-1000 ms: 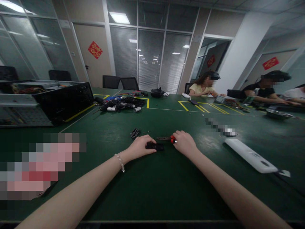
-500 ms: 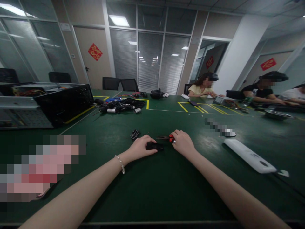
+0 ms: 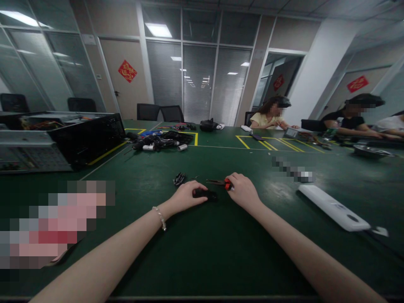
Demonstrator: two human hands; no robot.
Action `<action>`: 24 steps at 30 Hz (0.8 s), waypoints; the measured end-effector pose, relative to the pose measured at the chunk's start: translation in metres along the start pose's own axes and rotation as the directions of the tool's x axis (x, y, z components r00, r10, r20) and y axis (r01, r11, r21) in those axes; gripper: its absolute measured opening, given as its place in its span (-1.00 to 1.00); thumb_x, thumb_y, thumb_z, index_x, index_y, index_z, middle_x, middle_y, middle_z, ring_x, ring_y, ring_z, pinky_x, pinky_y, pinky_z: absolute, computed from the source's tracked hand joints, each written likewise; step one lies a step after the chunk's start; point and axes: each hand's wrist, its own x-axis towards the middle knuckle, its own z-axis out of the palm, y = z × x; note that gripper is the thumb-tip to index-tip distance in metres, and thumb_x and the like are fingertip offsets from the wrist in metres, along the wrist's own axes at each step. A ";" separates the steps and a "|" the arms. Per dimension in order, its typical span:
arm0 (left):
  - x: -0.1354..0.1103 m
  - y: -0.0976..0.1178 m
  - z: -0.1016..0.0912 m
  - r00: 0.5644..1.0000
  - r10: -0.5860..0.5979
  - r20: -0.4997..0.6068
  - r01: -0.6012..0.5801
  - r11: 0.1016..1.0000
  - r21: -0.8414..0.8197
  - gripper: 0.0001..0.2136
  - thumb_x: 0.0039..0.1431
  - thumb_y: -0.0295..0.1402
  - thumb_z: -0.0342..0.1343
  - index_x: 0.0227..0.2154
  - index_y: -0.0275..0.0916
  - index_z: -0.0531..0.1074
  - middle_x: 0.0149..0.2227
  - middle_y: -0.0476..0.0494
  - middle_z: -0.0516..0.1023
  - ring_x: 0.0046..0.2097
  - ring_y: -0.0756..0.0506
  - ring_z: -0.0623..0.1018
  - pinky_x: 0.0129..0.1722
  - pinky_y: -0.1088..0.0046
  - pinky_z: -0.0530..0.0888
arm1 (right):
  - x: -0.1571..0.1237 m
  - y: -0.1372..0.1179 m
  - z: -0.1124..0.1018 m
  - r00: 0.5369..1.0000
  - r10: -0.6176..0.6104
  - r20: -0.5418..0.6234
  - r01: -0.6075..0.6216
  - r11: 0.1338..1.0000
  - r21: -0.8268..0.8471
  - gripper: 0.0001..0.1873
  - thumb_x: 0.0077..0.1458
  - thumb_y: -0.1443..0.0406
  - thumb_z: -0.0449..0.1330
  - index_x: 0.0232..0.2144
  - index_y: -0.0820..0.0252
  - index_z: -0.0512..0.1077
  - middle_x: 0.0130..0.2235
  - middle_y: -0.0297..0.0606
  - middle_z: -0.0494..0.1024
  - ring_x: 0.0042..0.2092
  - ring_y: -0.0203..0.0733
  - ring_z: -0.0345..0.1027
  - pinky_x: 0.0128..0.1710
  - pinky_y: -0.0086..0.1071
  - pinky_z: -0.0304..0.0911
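My left hand point(image 3: 187, 195), with a beaded bracelet at the wrist, is closed around a small black object point(image 3: 211, 195) lying low over the green table. The fingers cover part of it, so its kind is unclear. My right hand point(image 3: 245, 191) grips red-handled pliers point(image 3: 216, 182). Their jaws point left, just beyond the black object and apart from it, as far as I can see. Just past my left hand lies a small cluster of dark metallic pieces point(image 3: 179, 179), with a thin piece beside it.
An opened computer case point(image 3: 91, 141) stands at left, near a blurred pinkish item point(image 3: 63, 223). Tools and cables point(image 3: 158, 140) lie farther back. To the right are a white power strip point(image 3: 334, 208) and a metal dish point(image 3: 370, 150). People point(image 3: 268, 118) sit at the far right.
The view has shifted very slightly. Both hands keep almost the same places and the same holds on the black object and the pliers.
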 end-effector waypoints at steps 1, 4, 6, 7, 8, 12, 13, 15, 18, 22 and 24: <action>0.000 0.000 0.000 1.000 -0.006 0.004 0.006 1.000 0.000 -0.68 -0.02 -0.16 0.08 -0.19 -0.14 0.36 -0.19 -0.07 0.39 -0.26 -0.05 0.39 -0.31 0.44 0.34 | 0.000 0.000 0.000 1.000 0.004 0.001 -0.004 1.000 0.009 -0.76 -0.09 0.35 0.05 -0.28 0.20 0.34 -0.26 -0.20 0.38 -0.25 -0.18 0.22 -0.25 -0.35 0.12; 0.000 0.000 -0.001 0.999 -0.029 0.016 0.029 1.000 0.001 -0.66 -0.03 -0.16 0.09 -0.17 -0.15 0.35 -0.16 -0.09 0.39 -0.25 -0.07 0.40 -0.30 0.43 0.34 | 0.001 0.005 0.001 1.000 0.020 0.007 -0.020 0.999 0.026 -0.77 -0.09 0.33 0.06 -0.29 0.20 0.34 -0.26 -0.20 0.38 -0.26 -0.19 0.23 -0.27 -0.36 0.13; 0.000 0.001 -0.002 0.999 -0.040 0.026 0.040 0.999 0.005 -0.65 -0.04 -0.15 0.09 -0.16 -0.14 0.34 -0.15 -0.09 0.39 -0.23 -0.08 0.39 -0.30 0.42 0.34 | 0.002 0.010 0.003 0.999 0.031 0.010 -0.031 0.999 0.022 -0.77 -0.08 0.31 0.06 -0.28 0.21 0.34 -0.26 -0.20 0.38 -0.26 -0.19 0.23 -0.26 -0.36 0.12; -0.001 0.002 -0.002 0.999 -0.042 0.033 0.042 0.999 0.007 -0.65 -0.05 -0.15 0.09 -0.16 -0.14 0.35 -0.15 -0.09 0.39 -0.22 -0.08 0.39 -0.28 0.41 0.34 | 0.002 0.013 0.005 0.999 0.036 0.020 -0.036 0.999 0.015 -0.76 -0.08 0.32 0.06 -0.28 0.21 0.34 -0.26 -0.20 0.38 -0.26 -0.19 0.23 -0.26 -0.35 0.12; -0.001 0.002 -0.003 0.998 -0.043 0.039 0.043 0.999 0.009 -0.65 -0.05 -0.15 0.09 -0.16 -0.13 0.35 -0.16 -0.09 0.39 -0.21 -0.09 0.39 -0.27 0.40 0.34 | 0.002 0.016 0.006 0.999 0.045 0.027 -0.045 0.999 0.003 -0.76 -0.08 0.32 0.06 -0.28 0.21 0.34 -0.27 -0.20 0.38 -0.27 -0.20 0.23 -0.25 -0.35 0.12; -0.002 0.003 -0.005 0.997 -0.046 0.057 0.045 0.999 0.019 -0.65 -0.04 -0.14 0.08 -0.17 -0.12 0.35 -0.16 -0.08 0.38 -0.17 -0.11 0.38 -0.22 0.36 0.32 | 0.003 0.025 0.010 0.997 0.069 0.042 -0.068 0.997 -0.043 -0.75 -0.07 0.33 0.04 -0.27 0.22 0.34 -0.25 -0.19 0.38 -0.24 -0.18 0.23 -0.24 -0.35 0.11; -0.002 0.003 -0.005 0.997 -0.043 0.057 0.042 0.999 0.020 -0.65 -0.04 -0.14 0.08 -0.17 -0.12 0.35 -0.16 -0.08 0.38 -0.17 -0.11 0.38 -0.21 0.35 0.32 | 0.003 0.026 0.010 0.996 0.076 0.044 -0.074 0.996 -0.048 -0.75 -0.07 0.33 0.03 -0.27 0.22 0.34 -0.25 -0.19 0.37 -0.23 -0.18 0.23 -0.24 -0.35 0.11; -0.002 0.003 -0.005 0.998 -0.030 0.058 0.029 0.999 0.015 -0.66 -0.04 -0.13 0.08 -0.17 -0.11 0.34 -0.15 -0.07 0.37 -0.16 -0.10 0.37 -0.21 0.35 0.32 | 0.004 0.027 0.011 0.994 0.088 0.061 -0.085 0.995 -0.048 -0.75 -0.06 0.32 0.03 -0.27 0.22 0.34 -0.25 -0.19 0.37 -0.23 -0.18 0.23 -0.24 -0.35 0.11; -0.003 0.005 -0.006 0.997 -0.023 0.068 0.023 1.000 -0.003 -0.64 -0.04 -0.12 0.07 -0.15 -0.12 0.33 -0.13 -0.08 0.36 -0.16 -0.10 0.37 -0.21 0.35 0.32 | 0.004 0.027 0.012 0.990 0.107 0.091 -0.104 0.994 -0.035 -0.75 -0.06 0.31 0.03 -0.26 0.22 0.34 -0.25 -0.19 0.38 -0.23 -0.19 0.24 -0.25 -0.36 0.12; -0.003 0.008 -0.006 0.997 -0.059 0.049 0.061 0.998 -0.032 -0.65 -0.01 -0.11 0.04 -0.16 -0.15 0.33 -0.12 -0.09 0.33 -0.16 -0.09 0.36 -0.21 0.39 0.33 | 0.004 0.026 0.012 0.990 0.110 0.088 -0.108 0.994 -0.023 -0.75 -0.05 0.31 0.03 -0.26 0.23 0.34 -0.25 -0.19 0.38 -0.23 -0.20 0.24 -0.26 -0.38 0.11; -0.003 0.009 -0.006 0.998 -0.069 0.013 0.070 0.996 -0.055 -0.67 0.04 -0.11 -0.01 -0.17 -0.16 0.34 -0.14 -0.09 0.33 -0.20 -0.06 0.37 -0.23 0.42 0.34 | 0.004 0.026 0.013 0.990 0.113 0.081 -0.111 0.993 -0.028 -0.75 -0.05 0.31 0.03 -0.26 0.23 0.34 -0.25 -0.19 0.38 -0.24 -0.19 0.24 -0.26 -0.38 0.11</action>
